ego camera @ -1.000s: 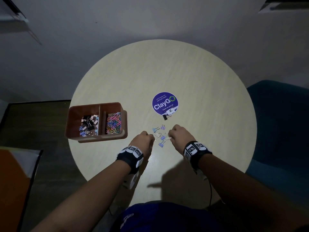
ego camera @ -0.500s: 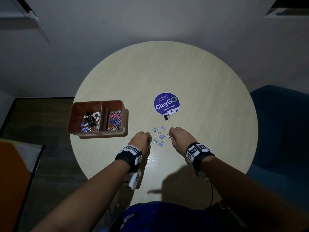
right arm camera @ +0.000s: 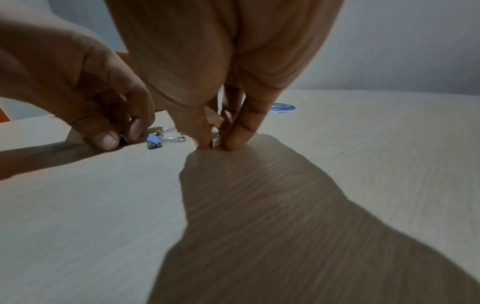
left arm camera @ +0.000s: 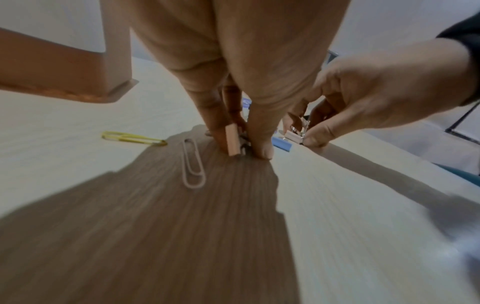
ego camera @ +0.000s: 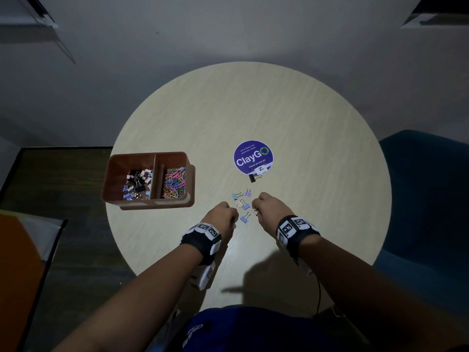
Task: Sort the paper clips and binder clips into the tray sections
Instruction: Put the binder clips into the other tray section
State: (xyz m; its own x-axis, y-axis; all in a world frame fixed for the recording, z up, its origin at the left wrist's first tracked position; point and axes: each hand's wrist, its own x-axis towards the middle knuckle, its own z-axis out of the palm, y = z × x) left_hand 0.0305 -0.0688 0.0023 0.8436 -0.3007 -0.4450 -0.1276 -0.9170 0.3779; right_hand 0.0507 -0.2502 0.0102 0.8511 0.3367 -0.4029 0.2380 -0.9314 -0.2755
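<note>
Table (ego camera: 291,110): you are working at a round top with a pale wood-grain laminate; it looks matt and smooth.
Tray (ego camera: 132,203): one brown plastic box with rounded corners sits at your left, split into two sections. The left section holds black, white and blue binder clips, the right one a heap of coloured wire paper clips.
Sticker (ego camera: 253,156): one flat purple disc reading "ClayGo" lies past the loose clips, with a black binder clip (ego camera: 252,178) at its near edge.
Loose binder clips: you can count about seven small ones between and beyond your hands, pastel blue, lilac, pink and black, with folded bodies and wire handles.
Loose paper clips: two bent-wire loops lie left of your left hand, one yellow (left arm camera: 133,138), one white (left arm camera: 193,166).
Left hand (ego camera: 220,216): your thumb and fingers pinch a peach binder clip (left arm camera: 233,142) against the table.
Right hand (ego camera: 269,210): your fingertips pinch a pale binder clip (left arm camera: 294,134) low on the table.
</note>
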